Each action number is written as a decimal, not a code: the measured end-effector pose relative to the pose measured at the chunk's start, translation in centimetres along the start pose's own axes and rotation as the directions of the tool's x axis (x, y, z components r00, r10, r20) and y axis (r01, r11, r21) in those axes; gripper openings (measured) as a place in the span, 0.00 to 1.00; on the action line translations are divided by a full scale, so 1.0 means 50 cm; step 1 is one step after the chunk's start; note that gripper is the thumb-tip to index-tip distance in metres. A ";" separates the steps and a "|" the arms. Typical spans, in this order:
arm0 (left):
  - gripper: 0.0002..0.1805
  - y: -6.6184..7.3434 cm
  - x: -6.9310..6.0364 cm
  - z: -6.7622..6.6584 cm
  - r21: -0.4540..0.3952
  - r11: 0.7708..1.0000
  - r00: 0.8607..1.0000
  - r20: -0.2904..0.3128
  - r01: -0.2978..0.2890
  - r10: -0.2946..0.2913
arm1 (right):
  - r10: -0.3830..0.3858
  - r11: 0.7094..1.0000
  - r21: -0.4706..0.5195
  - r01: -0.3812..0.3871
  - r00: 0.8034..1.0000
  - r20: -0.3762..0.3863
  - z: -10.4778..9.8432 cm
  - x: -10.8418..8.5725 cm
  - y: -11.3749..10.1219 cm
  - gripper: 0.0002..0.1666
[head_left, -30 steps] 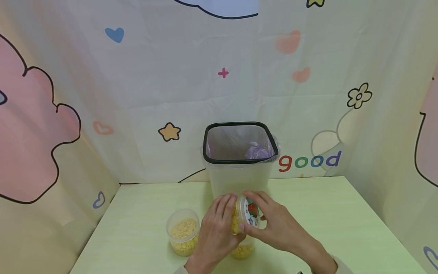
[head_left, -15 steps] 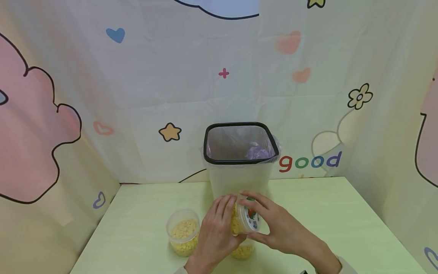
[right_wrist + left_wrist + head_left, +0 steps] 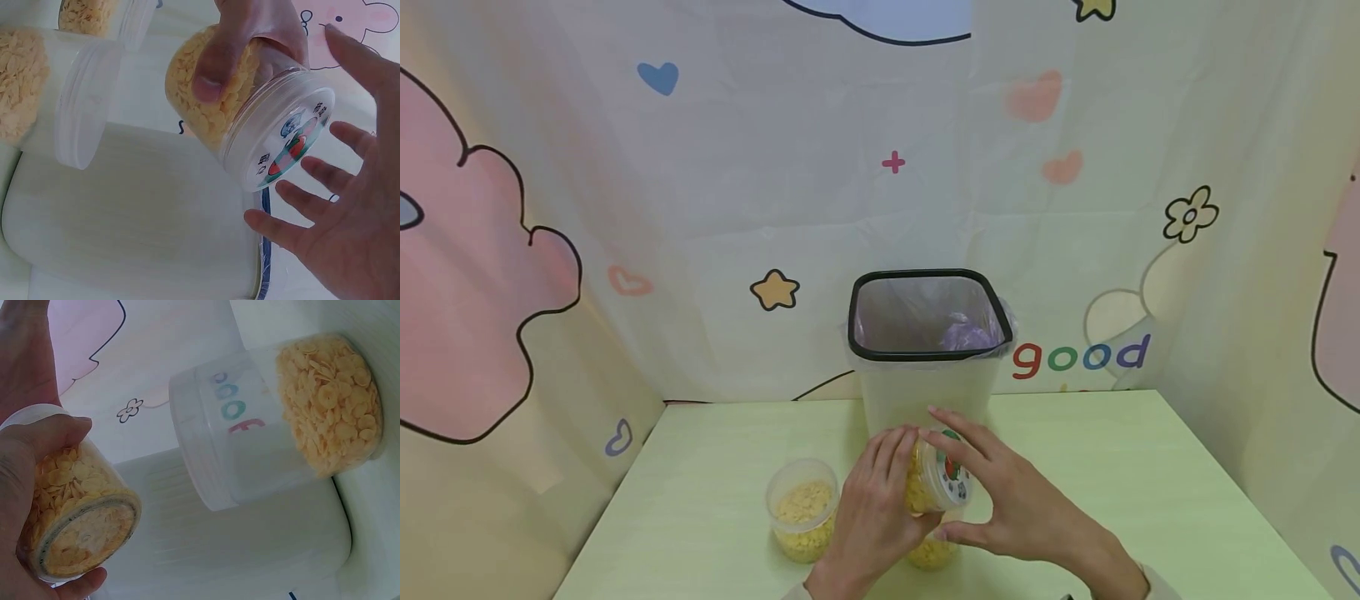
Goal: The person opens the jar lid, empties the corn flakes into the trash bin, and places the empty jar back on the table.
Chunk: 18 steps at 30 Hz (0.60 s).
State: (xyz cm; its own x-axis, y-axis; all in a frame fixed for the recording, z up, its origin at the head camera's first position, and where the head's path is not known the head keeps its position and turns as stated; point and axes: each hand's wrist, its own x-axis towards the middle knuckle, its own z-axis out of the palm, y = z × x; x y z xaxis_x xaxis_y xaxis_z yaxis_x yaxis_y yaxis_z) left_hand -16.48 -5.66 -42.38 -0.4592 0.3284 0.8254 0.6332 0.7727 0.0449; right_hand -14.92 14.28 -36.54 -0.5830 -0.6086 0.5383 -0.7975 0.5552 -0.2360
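Observation:
My left hand (image 3: 876, 504) grips a clear plastic jar (image 3: 194, 103) of yellow flakes, tilted so that its lid end faces right. In the left wrist view, thumb and fingers wrap its side and its base shows. A white lid (image 3: 284, 134) with a red and green label caps it. Beside the lid is my right hand (image 3: 1030, 504), fingers spread and thumb apart; in the right wrist view its fingertips stand just off the label side. A second jar (image 3: 805, 537) with similar flakes stands on the table left of my hands. Partly hidden beneath them is a third jar (image 3: 934, 553).
Behind the hands stands a pale waste bin (image 3: 917, 396) with a black rim and a plastic liner. A light green table (image 3: 1097, 467) extends to both sides. A printed curtain (image 3: 820, 192) hangs around the back and sides.
My right hand has let go of the lid and spread its fingers, the thumb dropping lower. The left hand keeps its grip on the jar, nearly still.

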 end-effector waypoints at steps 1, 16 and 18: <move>0.55 0.000 0.000 0.000 -0.002 1.000 1.000 0.001 0.002 -0.002 | 0.011 1.000 0.006 -0.011 1.000 -0.007 0.000 0.001 -0.002 0.55; 0.56 -0.003 0.003 -0.002 -0.008 1.000 1.000 -0.021 -0.005 0.004 | 0.345 0.938 0.044 -0.343 0.934 -0.088 0.005 0.011 -0.018 0.36; 0.57 -0.003 0.003 -0.002 -0.012 1.000 1.000 -0.017 -0.003 0.003 | 0.401 0.915 0.061 -0.398 0.915 -0.051 0.008 0.014 -0.021 0.37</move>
State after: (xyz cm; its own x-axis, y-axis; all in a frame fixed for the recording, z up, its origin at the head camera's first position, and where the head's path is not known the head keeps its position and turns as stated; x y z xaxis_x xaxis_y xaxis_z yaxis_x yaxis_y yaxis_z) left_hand -16.57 -5.79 -42.20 -0.4466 0.3213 0.8351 0.6418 0.7653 0.0488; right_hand -14.54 13.06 -36.25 -0.8453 -0.3047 0.4390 -0.5072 0.7160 -0.4797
